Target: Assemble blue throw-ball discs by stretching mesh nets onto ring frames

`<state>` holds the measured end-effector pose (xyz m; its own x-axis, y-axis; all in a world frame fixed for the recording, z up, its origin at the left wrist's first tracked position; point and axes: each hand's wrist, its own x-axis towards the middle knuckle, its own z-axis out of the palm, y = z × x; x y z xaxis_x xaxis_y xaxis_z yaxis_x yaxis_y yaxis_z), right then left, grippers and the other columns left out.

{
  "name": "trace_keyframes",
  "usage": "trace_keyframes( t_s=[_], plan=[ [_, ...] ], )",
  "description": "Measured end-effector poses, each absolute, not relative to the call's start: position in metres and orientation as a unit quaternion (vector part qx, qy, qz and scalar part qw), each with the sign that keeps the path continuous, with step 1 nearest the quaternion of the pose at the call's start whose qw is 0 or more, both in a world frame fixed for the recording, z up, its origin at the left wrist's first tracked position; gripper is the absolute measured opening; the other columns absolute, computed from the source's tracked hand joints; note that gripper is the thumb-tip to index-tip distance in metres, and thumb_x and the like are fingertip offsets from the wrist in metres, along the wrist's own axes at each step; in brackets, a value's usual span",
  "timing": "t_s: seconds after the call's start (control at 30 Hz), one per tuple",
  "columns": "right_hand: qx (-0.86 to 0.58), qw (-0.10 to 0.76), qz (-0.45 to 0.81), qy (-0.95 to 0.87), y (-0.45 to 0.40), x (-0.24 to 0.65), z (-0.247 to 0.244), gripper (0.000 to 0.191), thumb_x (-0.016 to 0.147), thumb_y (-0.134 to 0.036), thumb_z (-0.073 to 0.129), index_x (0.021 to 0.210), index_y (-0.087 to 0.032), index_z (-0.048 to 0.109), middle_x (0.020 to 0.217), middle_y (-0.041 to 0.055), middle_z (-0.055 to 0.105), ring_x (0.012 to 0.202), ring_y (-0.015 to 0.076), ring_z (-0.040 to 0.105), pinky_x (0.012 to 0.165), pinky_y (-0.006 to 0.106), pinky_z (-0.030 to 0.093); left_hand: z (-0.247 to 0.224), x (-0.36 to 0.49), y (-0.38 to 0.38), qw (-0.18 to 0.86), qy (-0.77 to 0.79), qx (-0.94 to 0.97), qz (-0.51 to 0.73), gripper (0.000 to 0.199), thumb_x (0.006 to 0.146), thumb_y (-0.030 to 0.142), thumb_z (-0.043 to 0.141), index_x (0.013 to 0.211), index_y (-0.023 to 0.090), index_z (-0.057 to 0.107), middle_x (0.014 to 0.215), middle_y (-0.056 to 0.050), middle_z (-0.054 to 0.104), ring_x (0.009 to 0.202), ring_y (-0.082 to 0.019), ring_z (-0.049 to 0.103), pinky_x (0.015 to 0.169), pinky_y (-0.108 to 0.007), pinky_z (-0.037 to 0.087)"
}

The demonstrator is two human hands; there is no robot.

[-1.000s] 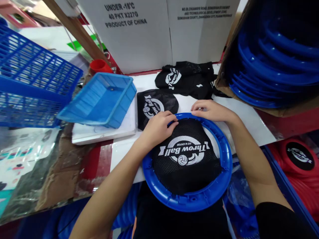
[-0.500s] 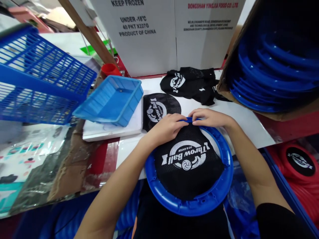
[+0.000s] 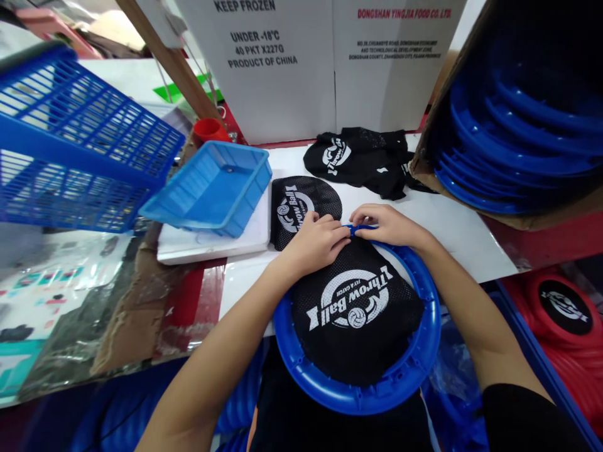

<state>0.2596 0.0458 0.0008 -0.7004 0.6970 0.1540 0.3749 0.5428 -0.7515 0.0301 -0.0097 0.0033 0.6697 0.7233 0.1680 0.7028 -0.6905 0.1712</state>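
Note:
A blue plastic ring [image 3: 325, 390] rests at the table's front edge, partly over my lap. Black mesh fabric [image 3: 348, 351] printed "Throw Ball" stretches across its opening, with a gap at the upper right. My left hand [image 3: 320, 242] is closed at the ring's far rim, fingers pinching the mesh edge there. Beside it, my right hand [image 3: 386, 225] pinches the same far rim between thumb and fingers. The fingertips of both hands nearly meet. Just behind my left hand lies another round mesh piece [image 3: 301, 198].
Several more black mesh pieces [image 3: 355, 157] lie crumpled at the back. A shallow blue tray [image 3: 211, 194] sits on a white slab at left, near a blue basket [image 3: 85, 138]. At right, a carton holds stacked blue rings [image 3: 518, 150]; red rings [image 3: 565, 351] lie below it.
Both hands have shifted slightly left along the far rim. The ring has turned a little, and the mesh's printed logo has moved slightly down.

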Motion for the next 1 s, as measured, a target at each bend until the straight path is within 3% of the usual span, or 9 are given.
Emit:
trace_keyframes(
  t_s=[0.1, 0.2, 0.27, 0.37, 0.57, 0.67, 0.87, 1.0],
  plan=[
    [-0.317, 0.249, 0.315, -0.859, 0.042, 0.265, 0.007, 0.013, 0.093, -0.034, 0.067, 0.088, -0.022, 0.070, 0.115, 0.0098, 0.075, 0.108, 0.0256, 0.070, 0.101, 0.044, 0.054, 0.005, 0.032, -0.011, 0.008, 0.461, 0.882, 0.091, 0.022, 0.104, 0.022, 0.047, 0.102, 0.016, 0.069, 0.100, -0.014, 0.077, 0.100, -0.032, 0.067, 0.093, -0.048, 0.037],
    [-0.311, 0.193, 0.300, -0.881, 0.040, 0.276, 0.012, 0.022, 0.093, -0.042, 0.072, 0.081, -0.023, 0.071, 0.135, 0.0114, 0.070, 0.127, 0.0319, 0.063, 0.116, 0.053, 0.045, 0.011, 0.025, -0.011, -0.015, 0.540, 0.839, 0.061, 0.023, 0.100, 0.023, 0.051, 0.113, 0.012, 0.065, 0.097, -0.016, 0.076, 0.093, -0.034, 0.070, 0.091, -0.048, 0.039],
    [-0.320, 0.145, 0.291, -0.890, 0.040, 0.282, 0.014, 0.023, 0.091, -0.045, 0.076, 0.082, -0.024, 0.075, 0.146, 0.0116, 0.064, 0.139, 0.0370, 0.055, 0.122, 0.059, 0.038, 0.015, 0.018, -0.011, -0.019, 0.557, 0.830, 0.032, 0.029, 0.103, 0.030, 0.050, 0.119, 0.011, 0.064, 0.091, -0.016, 0.076, 0.084, -0.033, 0.071, 0.089, -0.048, 0.041],
    [-0.319, 0.139, 0.276, -0.896, 0.040, 0.287, 0.013, 0.026, 0.093, -0.048, 0.075, 0.083, -0.024, 0.077, 0.153, 0.0110, 0.059, 0.146, 0.0381, 0.048, 0.125, 0.061, 0.033, 0.018, 0.007, -0.009, -0.025, 0.537, 0.843, 0.010, 0.040, 0.110, 0.044, 0.044, 0.116, 0.013, 0.068, 0.087, -0.015, 0.076, 0.080, -0.032, 0.071, 0.087, -0.046, 0.044],
    [-0.309, 0.069, 0.328, -0.890, 0.037, 0.287, 0.014, 0.032, 0.084, -0.059, 0.083, 0.085, -0.027, 0.079, 0.167, 0.0011, 0.047, 0.159, 0.0396, 0.031, 0.133, 0.061, 0.022, 0.008, 0.005, -0.008, 0.007, 0.375, 0.922, 0.092, 0.030, 0.103, 0.045, 0.064, 0.111, 0.019, 0.074, 0.131, -0.016, 0.068, 0.117, -0.032, 0.065, 0.097, -0.043, 0.047],
    [-0.315, 0.044, 0.338, -0.886, 0.038, 0.288, 0.015, 0.033, 0.080, -0.058, 0.086, 0.095, -0.029, 0.081, 0.172, 0.0007, 0.040, 0.163, 0.0403, 0.024, 0.134, 0.061, 0.018, 0.002, 0.008, -0.009, 0.024, 0.353, 0.932, 0.084, 0.038, 0.100, 0.051, 0.068, 0.117, 0.018, 0.074, 0.144, -0.017, 0.061, 0.128, -0.035, 0.059, 0.105, -0.048, 0.045],
    [-0.347, 0.047, 0.326, -0.878, 0.040, 0.291, 0.016, 0.038, 0.079, -0.058, 0.086, 0.102, -0.028, 0.080, 0.175, 0.0044, 0.037, 0.166, 0.0413, 0.017, 0.135, 0.063, 0.015, 0.010, 0.013, -0.013, -0.005, 0.466, 0.885, -0.005, 0.045, 0.107, 0.050, 0.056, 0.111, 0.012, 0.079, 0.116, -0.018, 0.070, 0.110, -0.034, 0.065, 0.091, -0.046, 0.050],
    [-0.363, 0.055, 0.311, -0.876, 0.044, 0.294, 0.014, 0.038, 0.079, -0.058, 0.086, 0.099, -0.026, 0.079, 0.173, 0.0059, 0.039, 0.166, 0.0406, 0.019, 0.134, 0.063, 0.016, 0.017, 0.016, -0.019, -0.012, 0.517, 0.855, -0.028, 0.041, 0.110, 0.040, 0.049, 0.108, 0.012, 0.079, 0.113, -0.018, 0.069, 0.105, -0.033, 0.066, 0.087, -0.045, 0.050]
  ],
)
